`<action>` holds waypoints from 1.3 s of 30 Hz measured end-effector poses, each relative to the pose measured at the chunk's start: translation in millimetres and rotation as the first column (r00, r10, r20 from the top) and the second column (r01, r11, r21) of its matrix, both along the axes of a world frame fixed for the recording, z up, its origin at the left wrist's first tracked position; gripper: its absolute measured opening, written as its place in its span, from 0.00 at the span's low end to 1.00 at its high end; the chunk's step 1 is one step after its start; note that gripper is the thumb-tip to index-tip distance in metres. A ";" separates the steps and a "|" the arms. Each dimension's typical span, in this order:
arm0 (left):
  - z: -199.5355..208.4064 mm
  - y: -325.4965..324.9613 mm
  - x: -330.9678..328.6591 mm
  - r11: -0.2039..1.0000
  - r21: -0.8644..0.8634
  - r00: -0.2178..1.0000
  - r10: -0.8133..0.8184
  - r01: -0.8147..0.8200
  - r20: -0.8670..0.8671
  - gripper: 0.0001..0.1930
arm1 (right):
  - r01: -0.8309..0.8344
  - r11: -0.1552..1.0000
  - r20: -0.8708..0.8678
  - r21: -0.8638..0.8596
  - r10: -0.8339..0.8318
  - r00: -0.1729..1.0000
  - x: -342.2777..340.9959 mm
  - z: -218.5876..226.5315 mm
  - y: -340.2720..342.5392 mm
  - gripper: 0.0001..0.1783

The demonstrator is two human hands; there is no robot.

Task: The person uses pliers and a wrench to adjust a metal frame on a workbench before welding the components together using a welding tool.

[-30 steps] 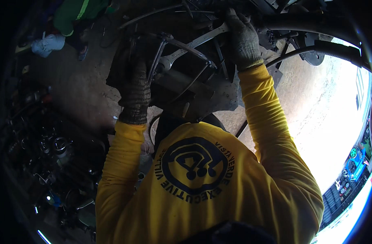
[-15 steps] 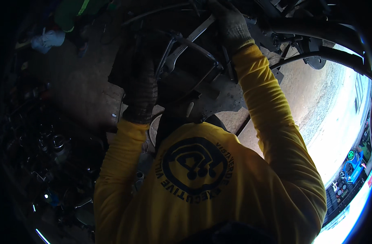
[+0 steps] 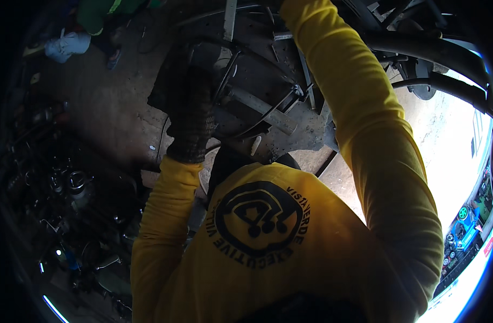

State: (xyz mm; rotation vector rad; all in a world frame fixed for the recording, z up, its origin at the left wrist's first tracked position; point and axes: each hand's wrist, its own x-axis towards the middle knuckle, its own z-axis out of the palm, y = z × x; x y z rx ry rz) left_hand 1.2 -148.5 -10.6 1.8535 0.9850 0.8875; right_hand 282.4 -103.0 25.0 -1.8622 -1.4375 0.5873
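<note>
Imo brace the metal frame (image 3: 226, 75) out front firmly with the left hand (image 3: 195, 110) at its left side before loading the flat bar (image 3: 230, 21) by its far edge, but can't tell finger positions: left's too dark, right hand's out of view.

Yellow long-sleeved shirt (image 3: 332, 242) is covering torso. Left sleeve (image 3: 163, 215) is bunching into creases near wrist; right sleeve (image 3: 362, 107) is wrinkling too, catching brighter light. Round black emblem (image 3: 225, 216) is standing out on chest, dark lettering arcing around it. Ribbed knit glove (image 3: 191, 134) is covering left hand (image 3: 195, 97), perhaps dark grey-brown, shadow hiding detail.
</note>
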 end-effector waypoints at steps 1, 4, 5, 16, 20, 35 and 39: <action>7.9 -6.0 1.9 0.965 -0.261 0.995 0.027 -0.001 0.095 0.27 | 0.057 0.998 -0.141 0.021 -0.054 0.989 -0.2 14.0 -16.4 0.18; 37.1 -14.8 10.2 0.804 -0.594 0.980 0.145 -0.038 0.134 0.28 | 0.246 0.969 -0.582 0.019 -0.190 0.791 -5.9 33.1 -62.9 0.18; 36.7 -15.0 12.9 0.817 -0.576 0.982 0.137 -0.038 0.130 0.28 | 0.336 0.942 -0.687 -0.016 -0.255 0.681 -3.4 33.4 -80.5 0.18; 1.0 1.3 0.1 0.997 -0.053 0.998 0.055 -0.054 0.031 0.25 | 0.540 0.827 -0.604 0.158 -0.352 0.715 -27.7 -60.4 -158.5 0.29; 18.1 -9.8 7.8 0.938 -0.340 0.992 0.100 -0.069 0.076 0.24 | 0.589 0.807 -0.785 0.027 -0.348 0.513 -25.8 -47.8 -155.5 0.26; 11.9 -7.6 -1.6 0.942 -0.334 0.996 0.043 -0.013 0.083 0.29 | 0.522 0.844 -0.664 0.125 -0.320 0.676 -22.5 -58.6 -136.8 0.24; 15.6 -12.4 2.0 0.985 -0.170 1.000 0.007 -0.006 0.007 0.26 | 0.272 0.954 -0.141 0.123 -0.255 0.957 1.0 -69.2 -82.0 0.21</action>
